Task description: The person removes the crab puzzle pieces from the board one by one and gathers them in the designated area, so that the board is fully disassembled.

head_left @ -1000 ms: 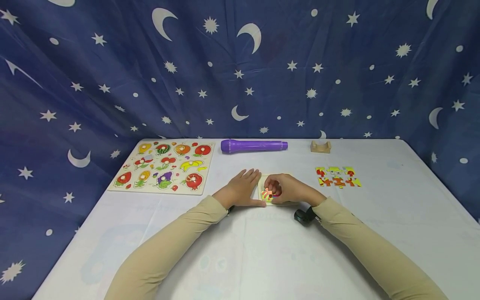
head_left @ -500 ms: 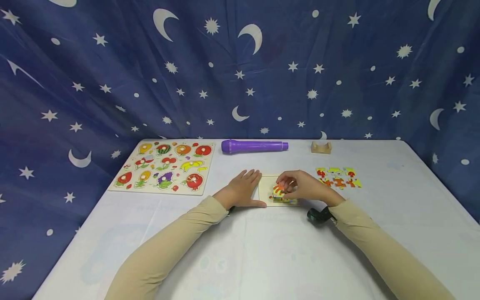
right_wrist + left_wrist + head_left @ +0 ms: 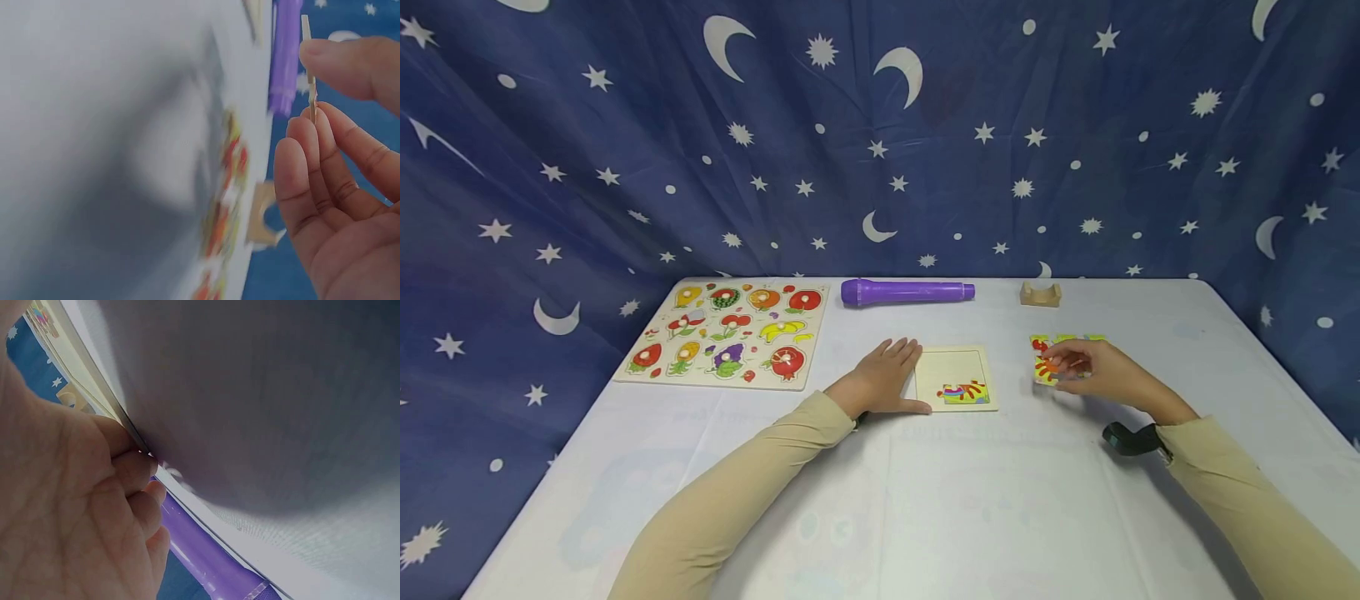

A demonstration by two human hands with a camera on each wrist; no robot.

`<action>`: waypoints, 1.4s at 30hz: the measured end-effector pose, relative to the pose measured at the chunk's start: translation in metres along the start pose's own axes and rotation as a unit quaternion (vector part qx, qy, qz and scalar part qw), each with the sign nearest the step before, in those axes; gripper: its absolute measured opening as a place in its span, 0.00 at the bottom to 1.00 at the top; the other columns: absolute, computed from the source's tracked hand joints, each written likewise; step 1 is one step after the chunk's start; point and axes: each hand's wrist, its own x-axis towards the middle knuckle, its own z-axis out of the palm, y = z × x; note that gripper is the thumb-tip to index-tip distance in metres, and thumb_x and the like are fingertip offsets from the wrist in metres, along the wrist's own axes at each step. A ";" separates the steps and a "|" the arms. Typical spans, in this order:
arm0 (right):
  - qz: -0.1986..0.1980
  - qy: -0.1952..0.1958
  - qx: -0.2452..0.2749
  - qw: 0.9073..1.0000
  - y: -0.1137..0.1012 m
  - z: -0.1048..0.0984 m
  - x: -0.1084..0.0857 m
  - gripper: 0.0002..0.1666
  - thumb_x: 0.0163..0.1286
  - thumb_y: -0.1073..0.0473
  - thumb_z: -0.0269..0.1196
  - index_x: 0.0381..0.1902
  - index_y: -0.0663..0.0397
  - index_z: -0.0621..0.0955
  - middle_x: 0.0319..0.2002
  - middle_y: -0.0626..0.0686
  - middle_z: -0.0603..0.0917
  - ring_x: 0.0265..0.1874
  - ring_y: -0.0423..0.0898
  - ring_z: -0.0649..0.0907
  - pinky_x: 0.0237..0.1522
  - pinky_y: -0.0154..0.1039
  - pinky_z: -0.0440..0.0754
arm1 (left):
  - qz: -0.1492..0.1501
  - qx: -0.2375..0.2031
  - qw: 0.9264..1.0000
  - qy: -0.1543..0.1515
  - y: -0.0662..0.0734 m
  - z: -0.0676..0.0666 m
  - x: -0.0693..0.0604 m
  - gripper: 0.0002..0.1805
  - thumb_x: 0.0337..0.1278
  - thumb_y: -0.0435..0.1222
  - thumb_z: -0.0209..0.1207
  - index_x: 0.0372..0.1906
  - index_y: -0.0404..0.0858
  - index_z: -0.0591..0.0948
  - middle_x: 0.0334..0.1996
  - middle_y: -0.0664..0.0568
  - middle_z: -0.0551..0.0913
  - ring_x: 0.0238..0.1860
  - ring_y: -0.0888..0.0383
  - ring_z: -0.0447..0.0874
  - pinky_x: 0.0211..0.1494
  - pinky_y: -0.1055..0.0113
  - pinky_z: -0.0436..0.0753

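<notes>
My left hand [image 3: 880, 379] lies at the left side of a small wooden puzzle tray [image 3: 950, 363], its thumb along the near corner. In the left wrist view, its fingertips touch the tray's thin edge [image 3: 100, 378]. Joined colourful jigsaw pieces [image 3: 966, 392] fill the tray's lower right part. Off to the right, my right hand [image 3: 1101, 375] pinches a red and yellow jigsaw piece [image 3: 1045, 369] above the table. The right wrist view has that piece [image 3: 311, 94] edge-on between thumb and fingers. Loose jigsaw pieces [image 3: 1067, 338] lie behind this hand, partly hidden by it.
A fruit peg puzzle [image 3: 722, 333] lies at the table's left. Along the back are a purple toy microphone [image 3: 907, 292] and a small notched wooden block [image 3: 1041, 295]. A blue curtain [image 3: 880, 167] with moons and stars hangs behind the white table [image 3: 910, 508].
My right hand has lifted a jigsaw piece off the tray and carried it right, over to the loose pieces. My left hand has stayed in place.
</notes>
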 end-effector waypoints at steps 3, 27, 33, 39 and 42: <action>0.010 0.002 -0.004 1.000 0.011 -0.003 -0.007 0.27 0.53 0.66 0.70 0.51 0.68 0.77 0.38 0.56 0.82 0.33 0.39 0.79 0.37 0.29 0.81 | -0.001 -0.001 1.000 -0.001 -0.001 0.001 0.001 0.56 0.51 0.71 0.46 0.74 0.36 0.49 0.75 0.46 0.50 0.76 0.52 0.46 0.78 0.58 0.47; -0.018 -0.021 0.022 0.999 0.026 0.005 -0.007 0.25 0.50 0.67 0.71 0.46 0.68 0.78 0.36 0.56 0.83 0.31 0.35 0.76 0.31 0.27 0.78 | -0.002 -0.005 1.000 -0.005 -0.001 0.001 0.003 0.56 0.50 0.71 0.46 0.74 0.37 0.49 0.75 0.47 0.50 0.76 0.53 0.45 0.78 0.60 0.47; -0.019 -0.013 0.011 1.000 0.010 0.007 0.000 0.21 0.51 0.65 0.71 0.44 0.64 0.79 0.37 0.55 0.84 0.32 0.39 0.78 0.35 0.28 0.80 | 0.000 -0.005 1.000 -0.006 -0.001 0.000 0.001 0.57 0.49 0.73 0.43 0.74 0.37 0.49 0.75 0.47 0.51 0.76 0.53 0.46 0.78 0.60 0.47; -0.064 -0.027 0.020 0.997 -0.027 0.023 0.017 0.20 0.54 0.63 0.70 0.45 0.64 0.79 0.41 0.58 0.83 0.37 0.46 0.80 0.38 0.34 0.82 | 0.000 0.004 1.000 -0.003 0.000 -0.001 -0.001 0.56 0.51 0.71 0.45 0.74 0.36 0.49 0.75 0.46 0.50 0.76 0.52 0.46 0.78 0.59 0.48; -0.081 -0.048 0.041 0.995 -0.040 0.035 0.028 0.20 0.55 0.64 0.69 0.46 0.64 0.79 0.41 0.58 0.83 0.39 0.49 0.80 0.40 0.36 0.83 | 0.003 0.004 1.000 0.001 0.000 -0.001 -0.001 0.56 0.51 0.71 0.46 0.74 0.36 0.50 0.75 0.46 0.51 0.76 0.52 0.47 0.78 0.58 0.49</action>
